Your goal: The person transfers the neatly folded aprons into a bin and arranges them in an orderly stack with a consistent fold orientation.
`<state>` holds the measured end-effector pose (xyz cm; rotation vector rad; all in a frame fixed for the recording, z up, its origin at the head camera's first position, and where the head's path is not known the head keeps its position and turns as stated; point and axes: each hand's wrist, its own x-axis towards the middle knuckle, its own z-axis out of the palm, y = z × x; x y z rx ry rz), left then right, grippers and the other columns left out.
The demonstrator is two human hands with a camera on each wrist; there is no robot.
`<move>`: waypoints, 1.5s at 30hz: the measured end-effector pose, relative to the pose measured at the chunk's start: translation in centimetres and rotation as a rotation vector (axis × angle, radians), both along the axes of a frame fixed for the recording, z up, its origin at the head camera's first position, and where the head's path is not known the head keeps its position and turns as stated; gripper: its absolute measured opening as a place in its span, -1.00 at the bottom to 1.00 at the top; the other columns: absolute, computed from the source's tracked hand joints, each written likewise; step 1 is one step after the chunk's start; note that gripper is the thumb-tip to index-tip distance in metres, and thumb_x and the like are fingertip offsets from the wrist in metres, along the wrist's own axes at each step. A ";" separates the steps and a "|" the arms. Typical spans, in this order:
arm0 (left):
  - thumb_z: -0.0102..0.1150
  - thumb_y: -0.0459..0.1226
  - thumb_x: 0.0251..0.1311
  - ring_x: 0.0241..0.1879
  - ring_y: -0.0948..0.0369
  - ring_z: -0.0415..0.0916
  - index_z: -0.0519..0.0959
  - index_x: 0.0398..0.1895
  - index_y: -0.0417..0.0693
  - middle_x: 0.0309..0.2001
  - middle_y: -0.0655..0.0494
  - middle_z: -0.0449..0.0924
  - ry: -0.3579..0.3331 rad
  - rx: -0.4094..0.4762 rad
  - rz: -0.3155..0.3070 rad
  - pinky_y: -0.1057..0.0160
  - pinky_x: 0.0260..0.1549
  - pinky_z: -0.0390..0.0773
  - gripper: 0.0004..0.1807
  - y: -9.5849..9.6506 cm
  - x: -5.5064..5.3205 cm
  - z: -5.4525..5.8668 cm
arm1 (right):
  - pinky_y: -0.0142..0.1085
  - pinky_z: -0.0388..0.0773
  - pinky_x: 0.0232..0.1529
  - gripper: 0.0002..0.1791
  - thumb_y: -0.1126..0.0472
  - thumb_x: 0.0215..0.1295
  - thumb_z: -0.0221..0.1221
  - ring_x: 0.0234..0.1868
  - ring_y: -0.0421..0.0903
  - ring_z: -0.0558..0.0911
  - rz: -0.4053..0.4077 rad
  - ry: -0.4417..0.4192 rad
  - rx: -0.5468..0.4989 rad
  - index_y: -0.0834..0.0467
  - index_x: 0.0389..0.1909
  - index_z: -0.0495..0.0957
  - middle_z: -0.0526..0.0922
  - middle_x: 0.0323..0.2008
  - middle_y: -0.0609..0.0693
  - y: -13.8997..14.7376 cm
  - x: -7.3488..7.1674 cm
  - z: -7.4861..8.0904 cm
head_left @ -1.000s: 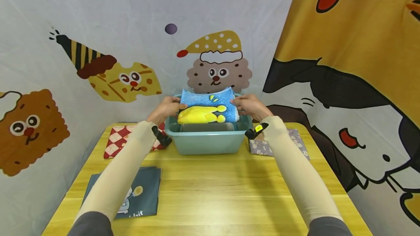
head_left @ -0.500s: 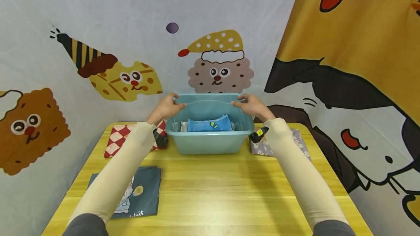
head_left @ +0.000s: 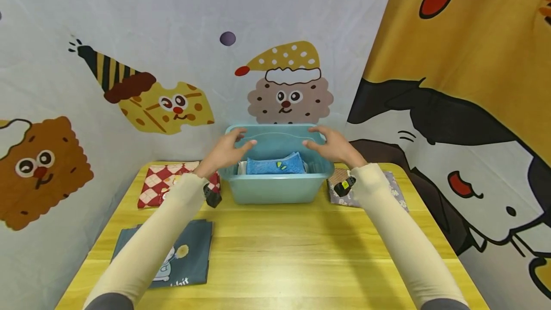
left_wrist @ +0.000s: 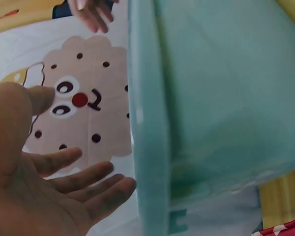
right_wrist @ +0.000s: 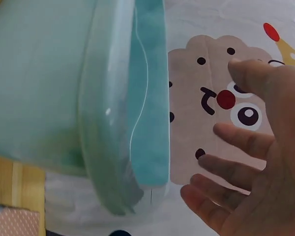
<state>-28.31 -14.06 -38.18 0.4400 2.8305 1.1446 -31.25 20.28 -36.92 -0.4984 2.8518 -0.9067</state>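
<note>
A light teal plastic basin (head_left: pixel 275 190) stands at the back of the table. Inside it lies a folded blue fuzzy cloth (head_left: pixel 271 164) with small yellow marks, and a bit of pale fabric shows at its left. My left hand (head_left: pixel 225 149) is held over the basin's left side, fingers spread and holding nothing. Over the right side my right hand (head_left: pixel 333 145) is likewise spread, its palm facing the other hand. In both wrist views the fingers are apart from each other, near the basin's rim (left_wrist: pixel 150 118), with nothing in them.
A red-and-white checked cloth (head_left: pixel 159 185) lies left of the basin, a grey floral cloth (head_left: pixel 393 188) to its right. Nearer, at front left, is a folded dark teal cloth (head_left: pixel 193 252) with a rabbit print. A printed curtain (head_left: pixel 172 51) hangs close behind the table (head_left: pixel 275 252).
The blue cloth with its yellow figure, held between both hands above the basin, was lowered inside and let go. Since then both hands have spread their fingers and shifted slightly.
</note>
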 end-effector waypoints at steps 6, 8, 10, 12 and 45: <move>-0.06 0.27 0.46 0.57 -0.09 0.13 0.06 0.65 0.06 0.61 -0.06 0.10 0.089 -0.029 -0.033 -0.24 0.44 0.29 -0.14 1.3 1.1 -0.7 | 0.33 0.15 0.50 -0.14 -0.42 0.36 0.11 0.63 0.21 0.09 0.034 0.066 0.050 -0.15 0.58 0.20 0.08 0.63 0.10 0.4 0.9 0.0; -0.08 0.29 0.45 0.59 -0.07 0.08 0.03 0.65 0.09 0.62 -0.04 0.06 0.119 -0.053 -0.044 -0.23 0.47 0.25 -0.12 1.7 1.3 -0.8 | 0.35 0.13 0.49 -0.12 -0.42 0.36 0.12 0.63 0.22 0.04 0.045 0.082 0.064 -0.16 0.60 0.16 0.04 0.64 0.10 0.6 1.1 -0.1; -0.09 0.32 0.43 0.60 -0.07 0.05 0.01 0.66 0.11 0.63 -0.04 0.03 0.152 -0.084 -0.061 -0.23 0.49 0.23 -0.10 1.9 1.5 -1.0 | 0.37 0.11 0.49 -0.11 -0.42 0.36 0.12 0.64 0.23 0.00 0.055 0.103 0.080 -0.18 0.61 0.13 0.00 0.66 0.08 0.7 1.3 -0.2; -0.10 0.34 0.41 0.61 -0.06 0.01 -0.02 0.67 0.14 0.64 -0.04 -0.01 0.183 -0.115 -0.082 -0.23 0.49 0.22 -0.08 2.2 1.7 -1.3 | 0.38 0.11 0.48 -0.11 -0.42 0.36 0.13 0.64 0.23 -0.01 0.064 0.131 0.098 -0.20 0.61 0.12 -0.02 0.66 0.08 0.9 1.5 -0.3; -0.19 0.47 0.34 0.69 0.01 -0.33 -0.13 0.69 0.29 0.70 0.07 -0.20 0.452 -0.319 -0.289 -0.16 0.61 -0.03 -0.01 7.6 5.0 -4.4 | 0.47 -0.16 0.47 -0.05 -0.43 0.41 0.03 0.62 0.38 -0.09 -0.061 0.223 0.232 -0.02 0.65 0.05 -0.10 0.66 0.20 6.6 3.5 -3.0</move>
